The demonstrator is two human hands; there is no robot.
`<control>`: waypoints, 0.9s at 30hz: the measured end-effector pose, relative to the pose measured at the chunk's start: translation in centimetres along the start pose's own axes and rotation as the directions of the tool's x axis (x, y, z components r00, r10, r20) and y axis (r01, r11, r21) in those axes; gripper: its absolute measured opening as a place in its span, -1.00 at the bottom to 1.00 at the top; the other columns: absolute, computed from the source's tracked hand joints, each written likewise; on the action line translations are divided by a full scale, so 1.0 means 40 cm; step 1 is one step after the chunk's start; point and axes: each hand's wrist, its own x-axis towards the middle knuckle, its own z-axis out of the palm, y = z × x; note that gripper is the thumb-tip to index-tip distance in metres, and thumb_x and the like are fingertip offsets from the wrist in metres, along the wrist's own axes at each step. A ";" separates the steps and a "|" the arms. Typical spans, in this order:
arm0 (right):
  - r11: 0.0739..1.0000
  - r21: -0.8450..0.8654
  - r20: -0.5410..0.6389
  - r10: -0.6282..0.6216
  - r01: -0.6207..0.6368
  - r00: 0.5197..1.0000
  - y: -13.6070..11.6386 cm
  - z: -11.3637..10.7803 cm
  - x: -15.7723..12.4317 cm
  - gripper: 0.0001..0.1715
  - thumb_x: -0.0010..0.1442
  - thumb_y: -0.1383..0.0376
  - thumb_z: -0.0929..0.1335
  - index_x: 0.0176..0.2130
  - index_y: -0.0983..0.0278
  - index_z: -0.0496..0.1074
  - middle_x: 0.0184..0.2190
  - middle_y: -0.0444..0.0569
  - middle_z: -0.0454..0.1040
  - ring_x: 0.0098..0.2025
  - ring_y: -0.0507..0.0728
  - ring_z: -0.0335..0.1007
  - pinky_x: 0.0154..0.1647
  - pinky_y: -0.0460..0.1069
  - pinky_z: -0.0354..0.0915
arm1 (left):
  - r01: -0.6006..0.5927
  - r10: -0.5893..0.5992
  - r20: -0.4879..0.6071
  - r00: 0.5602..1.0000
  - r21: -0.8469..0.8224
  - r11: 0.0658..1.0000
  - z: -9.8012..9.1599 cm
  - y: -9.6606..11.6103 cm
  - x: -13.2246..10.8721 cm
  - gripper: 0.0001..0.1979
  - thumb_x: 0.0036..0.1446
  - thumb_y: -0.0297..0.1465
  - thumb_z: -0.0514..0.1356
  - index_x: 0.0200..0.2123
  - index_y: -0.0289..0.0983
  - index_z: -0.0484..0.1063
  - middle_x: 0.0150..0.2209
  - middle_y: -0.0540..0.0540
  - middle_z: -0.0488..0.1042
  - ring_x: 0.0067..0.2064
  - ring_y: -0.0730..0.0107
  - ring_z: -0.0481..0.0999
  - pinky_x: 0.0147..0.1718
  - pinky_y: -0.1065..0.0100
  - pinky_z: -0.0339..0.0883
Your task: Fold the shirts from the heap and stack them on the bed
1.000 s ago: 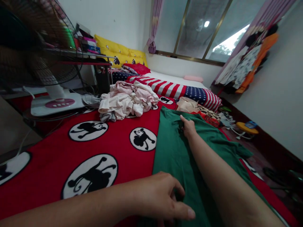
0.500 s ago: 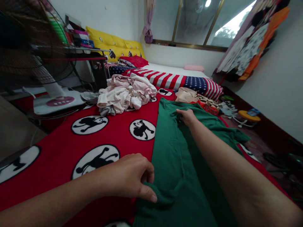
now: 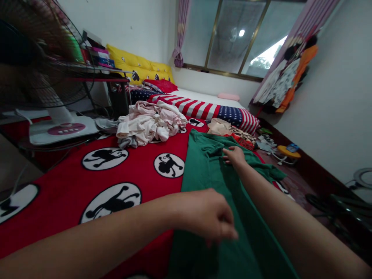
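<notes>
My green T-shirt (image 3: 216, 201) lay stretched lengthwise across the red monkey-print blanket (image 3: 62, 190), its far end near the bed's right side and a sleeve (image 3: 274, 174) sticking out to the right. A long crease ran down the shirt, and it looked smoothed out rather than squared into a finished fold. My right hand (image 3: 235, 157) rested on the cloth toward the far end, its fingers loosely spread and not pinching anything. My left hand (image 3: 206, 213) was over the near part of the shirt, its fingers curled and drawn together — the tips were hidden, so I couldn't tell whether they pinched any cloth.

Beyond the shirt, a heap of pale pink and cream clothes (image 3: 151, 126) sat on the blanket in a loose pile, none of it folded flat. A tan garment (image 3: 219, 126) lay crumpled just past the shirt's far end. Stars-and-stripes bedding (image 3: 200, 110) and a yellow pillow (image 3: 136, 62) filled the far end of the bed, and an electric fan (image 3: 35, 66) stood at the left — I could read no brand, label or writing on any of it.
</notes>
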 end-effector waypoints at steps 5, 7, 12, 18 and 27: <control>0.980 -0.188 -0.026 -0.068 0.062 0.997 -0.022 0.018 0.042 -0.58 0.14 0.11 0.38 -0.09 0.35 0.43 -0.29 0.15 0.54 -0.36 0.16 0.53 -0.46 -0.01 0.41 | 0.460 -0.149 -0.707 0.691 0.272 0.845 -0.037 -0.197 0.184 -0.43 0.23 -0.29 0.09 0.23 -0.47 0.20 0.26 -0.44 0.20 0.28 -0.03 0.19 0.21 0.09 0.11; 0.953 -0.293 -0.029 -0.093 0.081 0.995 -0.036 0.027 0.056 -0.59 0.14 0.03 0.36 -0.22 0.32 0.50 -0.32 0.18 0.54 -0.27 0.24 0.53 -0.34 0.03 0.41 | 0.533 -0.158 -0.742 0.651 0.298 0.792 -0.031 -0.258 0.217 -0.28 0.24 -0.12 0.05 0.30 -0.50 0.07 0.34 -0.45 -0.01 0.37 -0.08 -0.07 0.30 0.00 -0.14; 0.840 -0.520 0.014 -0.175 0.156 0.985 -0.055 0.039 0.079 -0.67 0.01 0.10 0.43 -0.29 0.28 0.55 -0.23 0.16 0.56 -0.09 0.33 0.48 -0.15 0.07 0.34 | 0.523 -0.100 -0.743 0.662 0.363 0.771 -0.005 -0.298 0.220 -0.28 0.26 0.00 -0.08 0.32 -0.35 0.09 0.36 -0.38 -0.03 0.39 -0.08 -0.14 0.31 -0.07 -0.25; 0.697 -0.695 0.037 -0.213 0.178 0.976 -0.056 0.005 0.103 -0.70 0.01 0.13 0.42 -0.28 0.26 0.58 -0.17 0.17 0.56 -0.04 0.37 0.45 -0.12 0.11 0.31 | 0.499 -0.067 -0.733 0.677 0.390 0.774 -0.003 -0.290 0.217 -0.31 0.26 0.00 -0.09 0.31 -0.30 0.13 0.36 -0.34 -0.01 0.39 -0.09 -0.13 0.30 -0.11 -0.27; 0.627 -0.635 0.117 -0.499 0.451 0.859 -0.191 0.172 0.122 -0.66 0.12 0.10 0.33 -0.18 0.18 0.56 -0.19 0.01 0.57 -0.08 0.24 0.46 -0.11 0.05 0.32 | 0.511 -0.052 -0.766 0.641 0.375 0.773 0.005 -0.295 0.226 -0.31 0.25 0.00 -0.07 0.29 -0.30 0.17 0.36 -0.34 0.00 0.39 -0.09 -0.13 0.31 -0.11 -0.24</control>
